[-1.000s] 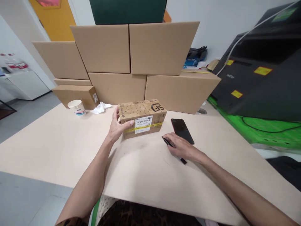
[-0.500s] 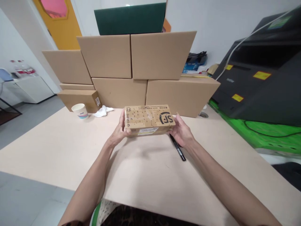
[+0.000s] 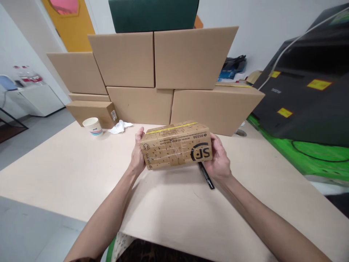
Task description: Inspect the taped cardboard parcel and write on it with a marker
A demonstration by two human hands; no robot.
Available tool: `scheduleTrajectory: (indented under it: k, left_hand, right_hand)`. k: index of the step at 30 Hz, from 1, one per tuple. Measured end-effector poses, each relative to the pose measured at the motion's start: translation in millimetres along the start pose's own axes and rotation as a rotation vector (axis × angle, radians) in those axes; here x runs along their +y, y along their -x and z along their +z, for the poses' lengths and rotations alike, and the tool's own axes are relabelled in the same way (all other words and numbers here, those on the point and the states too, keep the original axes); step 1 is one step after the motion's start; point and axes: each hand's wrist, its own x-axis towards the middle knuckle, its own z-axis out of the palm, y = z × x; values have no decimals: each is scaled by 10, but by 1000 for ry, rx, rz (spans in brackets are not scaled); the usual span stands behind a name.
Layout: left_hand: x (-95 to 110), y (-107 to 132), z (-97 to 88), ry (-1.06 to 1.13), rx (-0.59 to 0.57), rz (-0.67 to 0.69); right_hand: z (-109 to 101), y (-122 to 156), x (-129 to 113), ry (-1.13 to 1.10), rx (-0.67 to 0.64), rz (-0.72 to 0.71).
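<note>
Between my hands is a small brown cardboard box [image 3: 174, 147] with black SF lettering and clear tape on the side facing me. Its top face shows a yellow strip, and the box tilts, its right end a little higher. My left hand [image 3: 138, 154] grips the left end, with the thumb side up. At the right end, my right hand [image 3: 219, 158] is closed around the edge, some fingers hidden behind the box. A black marker pen [image 3: 207, 176] lies on the table just under the right hand, its far end covered by the box.
Large cardboard boxes [image 3: 139, 105] are stacked along the back, with a dark green box [image 3: 154, 16] on top. A paper cup [image 3: 93, 126] and crumpled tissue [image 3: 120, 126] stand at the left. A black printer [image 3: 308, 94] sits on a green surface [image 3: 289, 149] at the right.
Both hands have tipped the box so its SF-printed face, formerly on top, turns toward me. The face with the yellow strip has come up. The box also sits nearer to me.
</note>
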Motion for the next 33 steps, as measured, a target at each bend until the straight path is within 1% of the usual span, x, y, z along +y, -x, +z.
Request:
scheduleTrajectory:
  k: [2, 3, 7, 9, 10, 12, 14, 17, 19, 21, 24, 27, 30, 33]
  left_hand:
    - [21, 30, 22, 37, -27, -90]
    - [50, 45, 34, 63, -74, -142]
    - [229, 67, 43, 161, -357, -306]
    - [305, 47, 18, 165, -454, -370]
    - [330, 34, 4, 163, -474, -395]
    - [350, 12, -15, 170, -463, -409]
    - [341, 10, -12, 189, -415, -342]
    - [315, 52, 15, 162, -355, -139]
    - [305, 95, 25, 83, -350, -6]
    - [300, 129, 21, 15, -383, 77]
    - [287, 139, -4, -20, -470, 98]
    - [269, 107, -33, -42, -508, 105]
    - [274, 83, -35, -58, -496, 152]
    - [305, 101, 5, -61, -444, 174]
  right_hand:
    - [1, 35, 9, 55, 16, -27]
    - [-2, 50, 16, 77, 20, -37]
    - [-51, 89, 59, 188, 18, -99]
    - [-80, 99, 66, 253, 14, -168]
    - [-89, 101, 60, 268, 11, -202]
    - [-90, 100, 28, 264, -9, -249]
    - [-72, 87, -17, 243, -40, -256]
    - [-41, 40, -53, 226, -77, -196]
    - [-35, -4, -37, 157, -83, -117]
    - [-43, -47, -4, 60, -73, -49]
    - [-55, -96, 21, 2, -38, -44]
    - [-47, -119, -7, 4, -24, -82]
    - [-28, -131, -35, -19, -39, -69]
    - [-22, -147, -17, -32, -21, -28]
